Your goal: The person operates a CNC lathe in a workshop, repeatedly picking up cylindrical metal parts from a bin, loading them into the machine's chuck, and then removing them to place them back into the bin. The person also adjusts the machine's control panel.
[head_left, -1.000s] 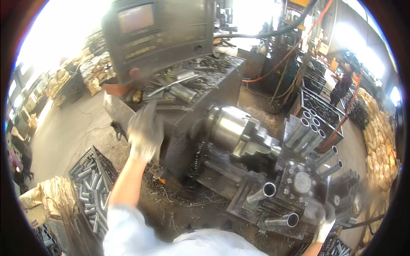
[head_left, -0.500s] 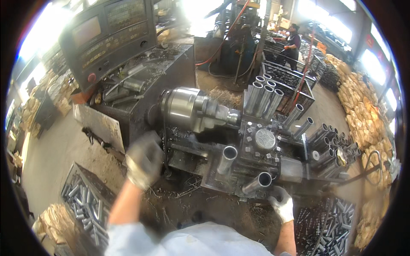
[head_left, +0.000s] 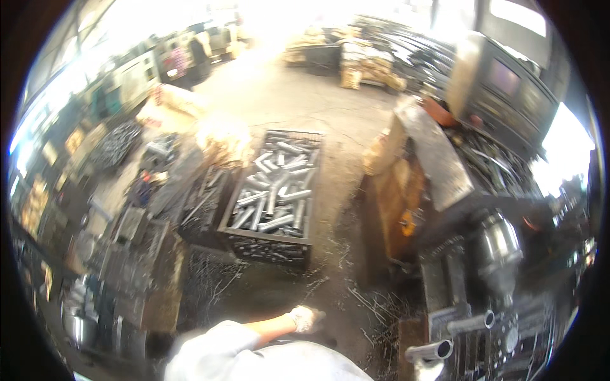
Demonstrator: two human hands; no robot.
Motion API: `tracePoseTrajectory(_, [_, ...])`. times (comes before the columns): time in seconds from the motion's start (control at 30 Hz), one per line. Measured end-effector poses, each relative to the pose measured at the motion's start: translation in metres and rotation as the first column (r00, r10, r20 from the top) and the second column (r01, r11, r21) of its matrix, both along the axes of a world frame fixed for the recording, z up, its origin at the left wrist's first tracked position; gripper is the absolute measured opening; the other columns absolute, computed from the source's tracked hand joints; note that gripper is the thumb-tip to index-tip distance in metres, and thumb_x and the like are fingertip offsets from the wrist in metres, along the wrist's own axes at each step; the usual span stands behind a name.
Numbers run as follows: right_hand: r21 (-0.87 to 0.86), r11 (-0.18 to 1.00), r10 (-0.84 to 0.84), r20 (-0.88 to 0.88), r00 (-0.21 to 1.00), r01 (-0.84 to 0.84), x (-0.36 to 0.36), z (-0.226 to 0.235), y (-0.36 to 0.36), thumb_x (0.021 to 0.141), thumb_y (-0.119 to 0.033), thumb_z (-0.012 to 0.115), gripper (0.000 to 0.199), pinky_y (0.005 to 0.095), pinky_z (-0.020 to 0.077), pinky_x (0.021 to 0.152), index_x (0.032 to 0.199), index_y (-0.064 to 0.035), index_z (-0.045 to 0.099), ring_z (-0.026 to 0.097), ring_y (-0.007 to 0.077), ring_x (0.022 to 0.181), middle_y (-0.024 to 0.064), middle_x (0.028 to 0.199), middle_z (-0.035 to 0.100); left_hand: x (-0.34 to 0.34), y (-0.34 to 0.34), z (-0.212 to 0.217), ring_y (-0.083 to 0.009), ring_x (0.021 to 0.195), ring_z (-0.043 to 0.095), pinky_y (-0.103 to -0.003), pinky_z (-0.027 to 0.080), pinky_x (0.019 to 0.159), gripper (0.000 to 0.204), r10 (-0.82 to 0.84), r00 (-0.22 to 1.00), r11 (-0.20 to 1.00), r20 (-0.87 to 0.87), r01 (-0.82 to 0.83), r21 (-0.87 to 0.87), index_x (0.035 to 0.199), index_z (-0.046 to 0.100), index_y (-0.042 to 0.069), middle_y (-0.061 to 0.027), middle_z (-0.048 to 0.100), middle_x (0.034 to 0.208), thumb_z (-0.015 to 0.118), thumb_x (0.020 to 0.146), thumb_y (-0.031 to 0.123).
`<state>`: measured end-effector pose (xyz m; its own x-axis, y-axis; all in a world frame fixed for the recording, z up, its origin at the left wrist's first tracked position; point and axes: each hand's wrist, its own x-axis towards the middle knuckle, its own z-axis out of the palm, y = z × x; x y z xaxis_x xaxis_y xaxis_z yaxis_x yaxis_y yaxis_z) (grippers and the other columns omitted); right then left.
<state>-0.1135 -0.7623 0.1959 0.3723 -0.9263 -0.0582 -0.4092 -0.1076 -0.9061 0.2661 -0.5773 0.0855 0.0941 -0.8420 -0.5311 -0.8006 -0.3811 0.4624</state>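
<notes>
Our left hand [head_left: 305, 319] hangs at six o'clock, right hand [head_left: 428, 369] at five by a steel tube [head_left: 424, 352]; we can't tell either's opening or hold.

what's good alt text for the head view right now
A gloved left hand is in the foreground, a mesh crate of loose metal tubes beyond it. Lower right, the blurred gloved right hand is near another tube, below a lathe chuck.

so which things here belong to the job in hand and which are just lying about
Likely the job, judging by what is near the hands:
- tube by the right hand
- second tube beyond it
- chuck
- crate of tubes, probably

Seemingly lying about:
- shavings on the floor
- sacks in the background
</notes>
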Motion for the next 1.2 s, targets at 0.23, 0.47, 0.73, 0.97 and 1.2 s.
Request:
tracePoseTrajectory(0.23, [-0.041, 0.663, 0.612, -0.546, 0.572, -0.748, 0.286, -0.029, 0.095, 0.074, -0.052, 0.086, 0.048, 0.0436, 0.0613, 0.072, 0.091, -0.0083, 0.079, 0.078, 0.0366, 0.077, 0.018, 0.08, 0.077, 0.07, 0.238, -0.003, -0.0392, 0.125, 0.069, -0.049, 0.054, 0.107, 0.057, 0.647, 0.761, 0.762, -0.039, -0.646, 0.032, 0.144, 0.064, 0.011, -0.0217, 0.072, 0.133, 0.061, 0.101, 0.048])
tracePoseTrajectory(0.47, [-0.049, -0.131, 0.913, -0.396, -0.101, -0.99, 0.482, 0.02, 0.282, 0.081, -0.048, 0.086, 0.06, 0.0475, 0.0597, 0.088, 0.127, -0.0114, 0.071, 0.075, 0.0411, 0.102, 0.02, 0.108, 0.077, 0.036, 0.462, -0.026, -0.0403, 0.132, 0.065, -0.046, 0.05, 0.113, 0.063, 0.986, -0.168, -0.168, -0.017, -0.985, -0.026, 0.143, 0.066, 0.008, -0.0247, 0.068, 0.14, 0.062, 0.096, 0.049])
tracePoseTrajectory(0.73, [-0.179, -0.523, 0.844, -0.248, -0.476, -0.833, 0.616, 0.047, 0.469, 0.08, -0.046, 0.086, 0.058, 0.0467, 0.061, 0.087, 0.124, -0.0107, 0.073, 0.076, 0.0395, 0.101, 0.0194, 0.108, 0.078, -0.151, 0.541, -0.167, -0.0202, 0.052, 0.06, -0.039, 0.056, 0.05, 0.029, -0.516, -0.502, -0.857, -0.694, 0.305, 0.416, 0.099, 0.066, 0.011, -0.0056, 0.069, 0.076, 0.067, 0.099, 0.04])
tracePoseTrajectory(0.97, [-0.063, -0.614, 0.779, -0.208, -0.591, -0.787, 0.697, 0.018, 0.557, 0.078, -0.047, 0.088, 0.06, 0.0439, 0.0625, 0.086, 0.124, -0.0114, 0.073, 0.078, 0.0362, 0.1, 0.0169, 0.104, 0.08, -0.235, 0.565, -0.138, -0.0411, 0.121, 0.068, -0.044, 0.055, 0.103, 0.065, -0.501, -0.731, -0.399, -0.464, 0.671, -0.625, 0.15, 0.054, -0.005, -0.0307, 0.063, 0.143, 0.05, 0.112, 0.047])
tracePoseTrajectory(1.2, [-0.2, -0.728, 0.681, -0.329, -0.655, -0.656, 0.735, 0.015, 0.56, 0.081, -0.054, 0.088, 0.067, 0.0426, 0.0639, 0.082, 0.13, -0.0115, 0.071, 0.079, 0.0347, 0.095, 0.0149, 0.108, 0.079, -0.207, 0.585, -0.04, -0.0339, 0.105, 0.066, -0.043, 0.052, 0.093, 0.06, -0.454, -0.819, -0.346, -0.35, 0.524, -0.778, 0.15, 0.051, -0.002, -0.025, 0.068, 0.126, 0.049, 0.114, 0.046])
